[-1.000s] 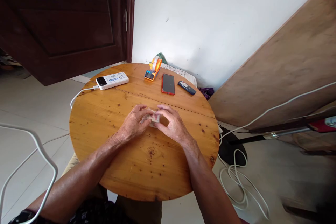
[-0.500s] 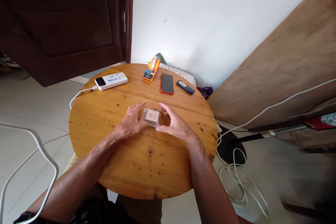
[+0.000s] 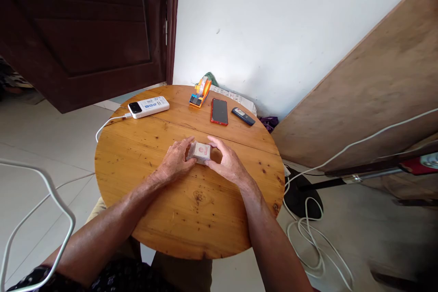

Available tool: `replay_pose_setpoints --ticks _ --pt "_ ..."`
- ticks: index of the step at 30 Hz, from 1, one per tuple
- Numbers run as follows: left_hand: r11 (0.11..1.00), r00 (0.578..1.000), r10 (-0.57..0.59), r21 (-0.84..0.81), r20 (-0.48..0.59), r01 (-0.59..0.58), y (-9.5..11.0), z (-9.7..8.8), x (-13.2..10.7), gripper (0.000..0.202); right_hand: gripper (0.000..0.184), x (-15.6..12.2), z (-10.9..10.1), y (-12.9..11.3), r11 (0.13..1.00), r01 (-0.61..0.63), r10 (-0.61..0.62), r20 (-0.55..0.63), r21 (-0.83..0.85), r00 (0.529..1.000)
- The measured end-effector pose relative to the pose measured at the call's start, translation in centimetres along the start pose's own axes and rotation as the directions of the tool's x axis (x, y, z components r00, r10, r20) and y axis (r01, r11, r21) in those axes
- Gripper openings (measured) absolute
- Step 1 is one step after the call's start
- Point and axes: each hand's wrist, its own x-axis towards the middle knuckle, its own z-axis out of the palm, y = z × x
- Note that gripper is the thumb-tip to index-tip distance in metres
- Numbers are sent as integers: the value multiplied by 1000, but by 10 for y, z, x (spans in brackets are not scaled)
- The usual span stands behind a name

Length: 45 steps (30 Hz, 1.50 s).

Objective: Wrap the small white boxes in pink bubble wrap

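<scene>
1. Left hand [image 3: 174, 159]: I see its thumb and fingers curved, pinching the near-left end of a small wrapped box [image 3: 201, 149].
2. Right hand [image 3: 227, 159]: same curl, pinching the right end. Box sits between both hands, printed face up; whether it touches the round table [image 3: 198, 219], I can't tell.
3. Beyond the grip, slightly right: red-edged phone [image 3: 219, 112]; dark blue device [image 3: 243, 116] just right of it.
4. Beyond, left: white power bank [image 3: 149, 106], cable attached.
5. Farthest, straight beyond: orange tape dispenser [image 3: 200, 92].
</scene>
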Motion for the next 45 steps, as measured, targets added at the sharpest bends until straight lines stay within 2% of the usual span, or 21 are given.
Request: replay_pose_setpoints --ticks 5,7,10,13,17,21,28,31,36,41,43,45 --pt "998 998 56 -22 -32 -56 -4 -3 0 73 79 -3 -9 0 999 -24 20 85 42 996" --pt "998 998 -17 -64 -55 14 -5 -6 2 72 75 -4 -15 3 996 -43 36 87 73 996" --pt "974 975 -208 -114 -80 198 -4 -11 6 63 72 -6 -22 8 993 -97 88 121 69 989" --pt "950 958 -285 -142 -22 279 2 -16 6 45 69 -5 -23 12 993 -116 114 150 2 982" --pt "942 965 -243 -217 94 258 11 -19 2 37 58 -4 -17 9 995 -89 95 126 -55 987" --pt "934 971 -209 -269 120 235 13 -16 1 38 50 -3 -13 4 996 -76 81 98 -57 992" --pt "874 960 -215 -402 181 271 14 -15 2 38 45 -2 -13 0 998 -34 38 70 -57 997" --pt "877 952 -243 -376 185 297 11 -14 4 39 46 -1 -15 1 998 -29 34 82 -60 996" --pt "867 942 -327 -374 69 329 5 -16 5 48 52 -4 -22 -1 998 -51 48 103 22 994" --pt "858 950 -279 -408 137 311 10 -24 3 61 69 -7 -24 1 992 -85 69 162 93 984" --pt "875 957 -244 -390 158 287 13 -23 3 56 71 -7 -20 2 993 -80 65 166 84 984" --pt "888 966 -198 -386 165 249 14 -21 2 50 66 -7 -14 3 994 -79 68 138 73 988"
